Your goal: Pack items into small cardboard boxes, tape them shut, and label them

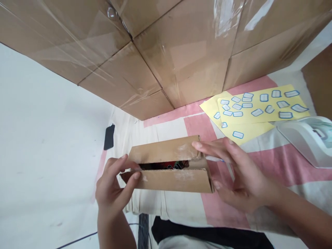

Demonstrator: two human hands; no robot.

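A small cardboard box lies lengthwise in front of me, its two long top flaps folded inward with a gap between them. Through the gap, dark contents with red and green patches show, too hidden to name. My left hand pinches the near flap at the left end, thumb on top and fingers reaching into the gap. At the right end, my right hand spans the box, with fingertips on the far flap and the thumb by the near corner.
Tall stacked cartons wrapped in clear tape stand behind the box. Yellow sheets with blue-edged labels lie at the right, beside a white device. A black phone-like object lies by the left wall. A pink-and-white cloth covers the surface.
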